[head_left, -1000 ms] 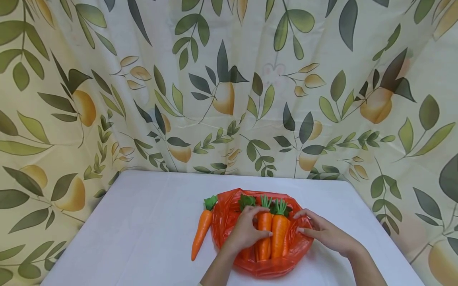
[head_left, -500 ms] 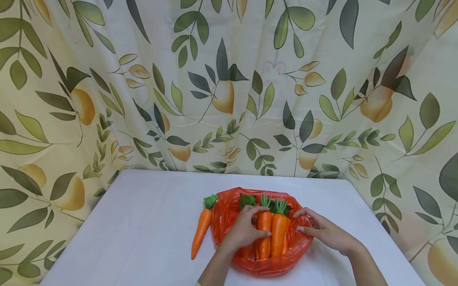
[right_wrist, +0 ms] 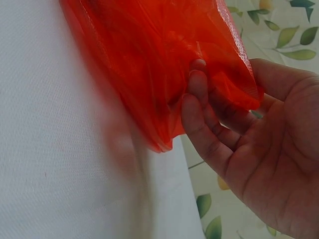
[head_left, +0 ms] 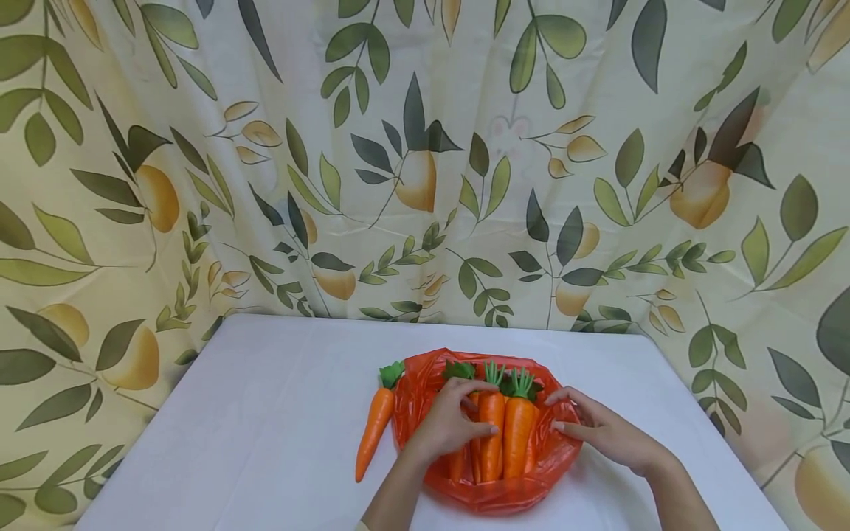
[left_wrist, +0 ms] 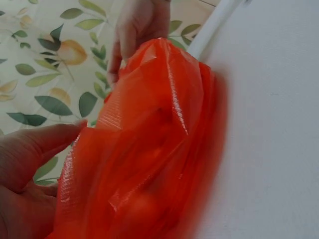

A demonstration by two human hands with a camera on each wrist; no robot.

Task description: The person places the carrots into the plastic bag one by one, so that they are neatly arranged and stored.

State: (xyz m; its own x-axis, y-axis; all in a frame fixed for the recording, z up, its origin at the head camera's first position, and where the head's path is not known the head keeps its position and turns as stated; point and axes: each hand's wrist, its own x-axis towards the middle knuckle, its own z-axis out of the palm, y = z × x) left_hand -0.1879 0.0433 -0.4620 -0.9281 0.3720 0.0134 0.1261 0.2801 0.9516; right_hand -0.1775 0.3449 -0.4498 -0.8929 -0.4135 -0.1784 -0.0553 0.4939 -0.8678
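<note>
A crumpled red plastic bag (head_left: 415, 409) lies opened out on the table, holding several orange carrots with green tops. In the head view my left hand (head_left: 445, 420) rests over the left carrot in the bag (head_left: 491, 457), fingertips near its top and thumb across its middle, with a wide gap between them. From the left wrist, the thumb meets the bag's rim; most fingers are hidden behind the red plastic. My right hand (head_left: 614, 439) holds the bag's right side, the rim caught between thumb and curled fingers (right_wrist: 197, 129). Another carrot (head_left: 519, 439) lies just right of the first.
One loose carrot (head_left: 375, 431) lies left of the bag, its green top touching or overlapping the red rim in the head view. The white table (head_left: 279, 413) ends at a back edge against a curtain (head_left: 425, 243) printed with leaves and fruit.
My left hand has shifted slightly left, its thumb drawn back a little across the carrot. The right hand, bag and carrots look unmoved.
</note>
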